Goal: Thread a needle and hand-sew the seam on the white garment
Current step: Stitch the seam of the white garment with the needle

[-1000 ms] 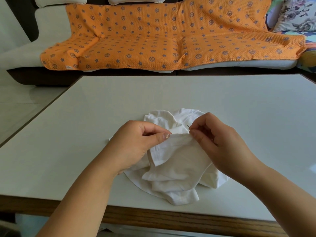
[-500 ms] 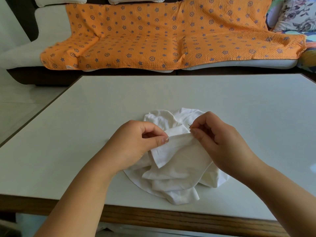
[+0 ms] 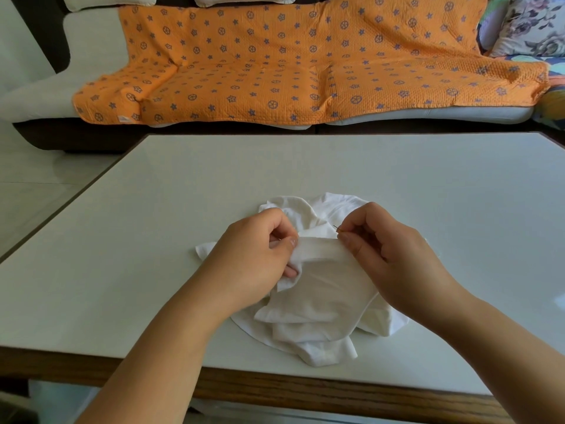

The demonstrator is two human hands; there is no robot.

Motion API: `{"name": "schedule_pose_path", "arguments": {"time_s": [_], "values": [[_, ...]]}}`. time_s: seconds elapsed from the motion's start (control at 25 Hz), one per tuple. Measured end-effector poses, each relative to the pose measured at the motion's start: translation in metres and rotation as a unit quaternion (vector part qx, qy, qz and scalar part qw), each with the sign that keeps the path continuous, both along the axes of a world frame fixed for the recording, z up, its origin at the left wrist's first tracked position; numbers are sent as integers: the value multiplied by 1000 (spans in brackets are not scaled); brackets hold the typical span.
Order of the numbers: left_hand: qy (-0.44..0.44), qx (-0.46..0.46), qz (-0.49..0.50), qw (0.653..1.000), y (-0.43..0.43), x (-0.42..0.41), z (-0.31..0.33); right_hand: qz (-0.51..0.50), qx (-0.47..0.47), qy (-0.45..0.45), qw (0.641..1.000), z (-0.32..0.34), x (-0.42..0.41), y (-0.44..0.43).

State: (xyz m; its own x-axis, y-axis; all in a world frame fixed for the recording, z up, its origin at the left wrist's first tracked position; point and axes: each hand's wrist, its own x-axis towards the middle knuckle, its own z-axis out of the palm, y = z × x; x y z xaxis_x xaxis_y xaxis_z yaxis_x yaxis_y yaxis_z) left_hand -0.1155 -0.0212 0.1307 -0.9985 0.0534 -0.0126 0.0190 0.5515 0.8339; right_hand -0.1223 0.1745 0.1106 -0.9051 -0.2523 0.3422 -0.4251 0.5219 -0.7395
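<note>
Sewing step in hand, judged from the pose. The white garment point(image 3: 321, 301) lay bunched on the near middle of the table point(image 3: 122, 270), with its folded seam edge point(image 3: 318, 252) lifted and stretched between both hands. The left hand point(image 3: 260, 255) pinched the left end of that edge, thumb on top and fingers curled under. The right hand point(image 3: 394, 258) pinched the needle point(image 3: 335, 227) at the right end, fingertips pressed together; only a short dark sliver showed above the cloth. Thread was too fine to see, so I cannot tell whether it was threaded.

To do it well: keep the fold taut and flat, push the needle through both layers close to the edge, take small even bites, keep the left thumb clear of the point, and draw the thread snug without puckering.

Counts: one garment, one needle, two hands, one table. Behind it were one sofa, one orange blanket point(image 3: 275, 62) and one floral cushion point(image 3: 532, 22).
</note>
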Motion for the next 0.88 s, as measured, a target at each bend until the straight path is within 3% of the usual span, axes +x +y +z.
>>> {"name": "schedule_pose_path", "arguments": {"time_s": [0.44, 0.64, 0.88], "values": [[7, 80, 20, 997, 7, 0, -6, -6, 7, 11, 1000, -2, 0, -1], [-9, 100, 5, 995, 4, -3, -9, -73, -10, 112, 991, 8, 13, -6], [-15, 128, -5, 992, 4, -5, -9, -14, -45, -150, 987, 21, 28, -14]]}}
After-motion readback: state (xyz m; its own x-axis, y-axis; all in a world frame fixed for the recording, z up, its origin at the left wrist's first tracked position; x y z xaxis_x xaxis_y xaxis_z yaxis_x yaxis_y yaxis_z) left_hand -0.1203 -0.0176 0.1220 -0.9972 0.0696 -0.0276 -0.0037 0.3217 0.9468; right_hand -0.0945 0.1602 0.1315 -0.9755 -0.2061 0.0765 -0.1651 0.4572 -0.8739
